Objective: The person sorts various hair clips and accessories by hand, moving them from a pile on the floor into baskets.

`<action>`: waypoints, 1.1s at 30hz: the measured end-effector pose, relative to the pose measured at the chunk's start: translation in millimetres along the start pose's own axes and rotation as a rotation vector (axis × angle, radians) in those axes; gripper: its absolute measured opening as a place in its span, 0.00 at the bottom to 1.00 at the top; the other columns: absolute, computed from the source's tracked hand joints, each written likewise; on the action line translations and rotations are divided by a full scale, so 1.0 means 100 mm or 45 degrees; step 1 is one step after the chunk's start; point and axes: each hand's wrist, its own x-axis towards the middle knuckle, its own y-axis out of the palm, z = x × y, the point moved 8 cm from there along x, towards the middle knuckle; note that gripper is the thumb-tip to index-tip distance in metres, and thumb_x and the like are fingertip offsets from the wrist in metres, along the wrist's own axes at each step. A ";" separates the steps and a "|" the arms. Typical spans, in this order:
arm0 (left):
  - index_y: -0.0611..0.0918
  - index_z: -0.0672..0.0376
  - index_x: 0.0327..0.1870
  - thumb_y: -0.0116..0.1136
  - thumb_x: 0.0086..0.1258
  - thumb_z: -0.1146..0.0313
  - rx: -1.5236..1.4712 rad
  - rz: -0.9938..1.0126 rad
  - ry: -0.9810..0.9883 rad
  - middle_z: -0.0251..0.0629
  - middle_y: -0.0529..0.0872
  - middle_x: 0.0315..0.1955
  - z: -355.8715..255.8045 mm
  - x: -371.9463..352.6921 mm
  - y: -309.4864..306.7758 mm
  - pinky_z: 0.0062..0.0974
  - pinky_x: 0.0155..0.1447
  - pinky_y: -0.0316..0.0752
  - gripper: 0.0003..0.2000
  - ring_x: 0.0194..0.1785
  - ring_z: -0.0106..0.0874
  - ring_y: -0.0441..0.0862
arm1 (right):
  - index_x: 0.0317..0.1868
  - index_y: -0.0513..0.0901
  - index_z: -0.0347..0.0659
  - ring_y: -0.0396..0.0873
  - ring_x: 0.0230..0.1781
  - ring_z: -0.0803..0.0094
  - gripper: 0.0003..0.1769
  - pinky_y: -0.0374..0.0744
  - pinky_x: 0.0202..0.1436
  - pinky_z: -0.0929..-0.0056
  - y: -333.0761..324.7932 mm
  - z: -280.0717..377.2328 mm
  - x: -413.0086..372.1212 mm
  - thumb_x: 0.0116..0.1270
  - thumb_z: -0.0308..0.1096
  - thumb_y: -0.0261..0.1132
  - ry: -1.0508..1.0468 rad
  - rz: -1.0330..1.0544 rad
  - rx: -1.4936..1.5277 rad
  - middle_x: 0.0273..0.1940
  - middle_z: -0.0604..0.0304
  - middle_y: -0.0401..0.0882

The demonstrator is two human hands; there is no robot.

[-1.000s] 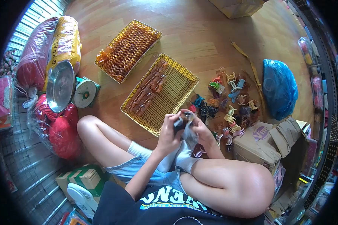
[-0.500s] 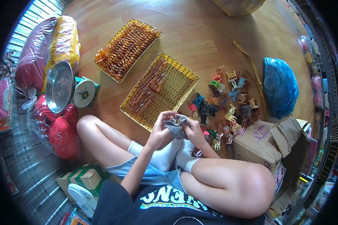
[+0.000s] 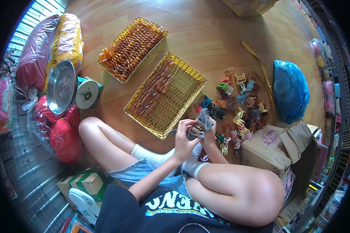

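Note:
Above the white socks, my left hand (image 3: 185, 139) is closed on a small brown hair claw clip (image 3: 197, 129), whose shape is partly covered by fingers and cloth. My right hand (image 3: 209, 135) grips a grey cloth (image 3: 206, 119), bunched around the clip and sticking up above the fingers. Just beyond my hands is a yellow woven basket (image 3: 184, 85) with rows of brown clips (image 3: 153, 91) along its left side. A loose pile of coloured hair claw clips (image 3: 243, 120) lies on the floor right of my hands.
A second basket (image 3: 134, 48), full of amber-brown clips, stands farther left. A green scale (image 3: 87, 94) with a metal pan (image 3: 62, 87) sits beside bagged red goods (image 3: 66, 134). At right are a blue plastic bag (image 3: 291, 91), an open cardboard box (image 3: 268, 149) and a yellow strap (image 3: 260, 64).
Both hands have shifted slightly right. The grey cloth, earlier folded between both hands, now stands up at my right hand, with the clip more exposed at my left fingers.

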 end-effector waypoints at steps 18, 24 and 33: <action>0.74 0.64 0.47 0.62 0.56 0.80 -0.127 -0.187 -0.127 0.47 0.75 0.59 0.03 -0.07 -0.07 0.29 0.63 0.69 0.17 0.58 0.32 0.75 | 0.26 0.66 0.44 0.59 0.20 0.76 0.17 0.59 0.25 0.76 0.25 -0.17 0.12 0.69 0.45 0.55 0.407 0.355 0.797 0.19 0.67 0.59; 0.74 0.62 0.50 0.62 0.54 0.82 -0.055 -0.169 0.072 0.50 0.78 0.58 -0.21 -0.02 -0.23 0.31 0.66 0.68 0.21 0.64 0.38 0.74 | 0.46 0.81 0.45 0.79 0.49 0.59 0.18 0.75 0.60 0.53 -0.38 -0.24 0.37 0.70 0.48 0.53 0.507 -0.022 0.769 0.47 0.56 0.82; 0.79 0.63 0.49 0.67 0.51 0.77 0.543 -0.088 0.372 0.49 0.84 0.43 -0.28 0.22 -0.25 0.35 0.47 0.78 0.21 0.46 0.45 0.83 | 0.51 0.80 0.35 0.78 0.46 0.78 0.14 0.76 0.51 0.79 0.46 0.31 -0.09 0.66 0.31 0.66 0.131 0.350 -0.184 0.47 0.61 0.81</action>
